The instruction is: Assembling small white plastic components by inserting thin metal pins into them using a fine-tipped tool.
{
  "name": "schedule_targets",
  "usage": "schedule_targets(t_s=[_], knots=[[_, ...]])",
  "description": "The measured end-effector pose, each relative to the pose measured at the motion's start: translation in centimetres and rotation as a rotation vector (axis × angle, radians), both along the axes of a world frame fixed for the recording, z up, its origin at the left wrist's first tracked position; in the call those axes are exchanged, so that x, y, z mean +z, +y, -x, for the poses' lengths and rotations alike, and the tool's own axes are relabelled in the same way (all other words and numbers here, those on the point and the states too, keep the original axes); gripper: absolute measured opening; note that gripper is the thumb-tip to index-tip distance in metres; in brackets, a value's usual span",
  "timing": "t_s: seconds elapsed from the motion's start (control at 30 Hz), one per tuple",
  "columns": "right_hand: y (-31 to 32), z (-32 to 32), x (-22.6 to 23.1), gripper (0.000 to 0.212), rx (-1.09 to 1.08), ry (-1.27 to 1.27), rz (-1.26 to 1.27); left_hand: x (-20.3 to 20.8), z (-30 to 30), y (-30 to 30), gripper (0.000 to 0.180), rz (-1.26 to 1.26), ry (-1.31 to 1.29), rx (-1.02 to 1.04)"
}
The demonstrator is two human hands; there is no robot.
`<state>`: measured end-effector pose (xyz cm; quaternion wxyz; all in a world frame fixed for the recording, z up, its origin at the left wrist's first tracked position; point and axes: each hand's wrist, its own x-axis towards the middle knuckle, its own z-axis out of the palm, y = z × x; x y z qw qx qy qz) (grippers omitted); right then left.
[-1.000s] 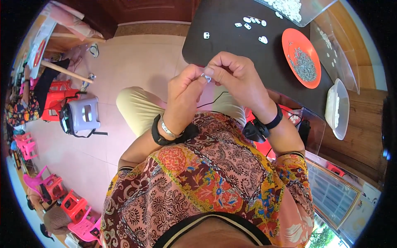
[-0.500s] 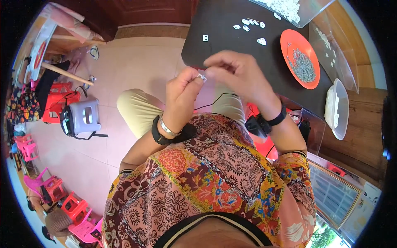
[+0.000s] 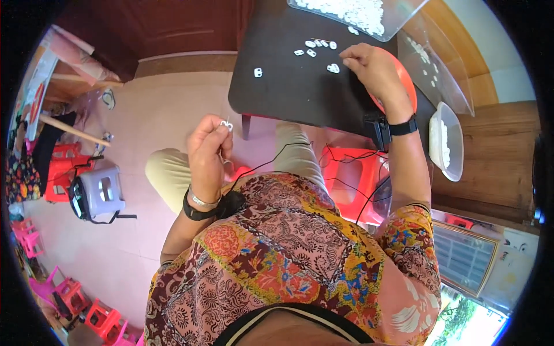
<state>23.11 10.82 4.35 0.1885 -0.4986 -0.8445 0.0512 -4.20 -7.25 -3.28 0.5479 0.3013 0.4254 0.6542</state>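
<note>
My left hand is raised over the floor left of the table, thumb and fingers pinching a small white plastic piece. A thin pin-like bit sticks up from that piece. Above the table my right hand reaches across the near part of an orange-red plate; its fingertips are drawn together, and anything between them is too small to make out. The plate's grey metal bits are hidden by this hand. Left of its fingertips lies a white plastic piece on the dark table.
Several white pieces lie farther back beside a thin stick. A clear bin of white parts stands at the far right. A white bowl sits at the table's right edge. Below are a red stool and black cables.
My hands have moved apart: the left went left and down with the white piece, the right went up and right to the plate. The view has shifted, showing more of the table's near edge.
</note>
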Motion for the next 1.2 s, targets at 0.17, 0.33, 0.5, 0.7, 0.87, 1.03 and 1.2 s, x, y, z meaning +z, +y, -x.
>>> schedule_targets(t_s=[0.17,0.33,0.5,0.7,0.87,1.03,1.2], knots=[[0.6,0.6,-1.2,0.019,0.149,-0.253,-0.068,0.1,-0.2,0.1,0.01,0.011,0.014,-0.018],[1.2,1.4,-1.7,0.018,0.128,-0.275,-0.062,-0.5,0.2,-0.1,0.009,0.007,0.045,-0.054],[1.6,1.4,-1.6,0.017,0.075,-0.127,0.097,-0.3,-0.1,-0.3,0.009,0.017,0.061,-0.06],[1.9,0.8,-1.7,0.018,0.069,0.008,0.023,0.1,-0.5,-0.4,0.009,0.044,0.092,-0.072],[0.8,1.0,-1.0,0.016,0.097,0.32,0.259,0.5,-0.9,-0.2,0.009,0.042,0.125,-0.087],[-3.1,3.9,-0.8,0.015,0.301,0.72,0.706,1.6,-1.9,0.5,0.01,-0.044,0.108,-0.127],[-7.2,7.1,-1.2,0.02,0.247,0.941,0.9,1.9,-2.7,1.0,0.012,-0.063,0.137,-0.147]])
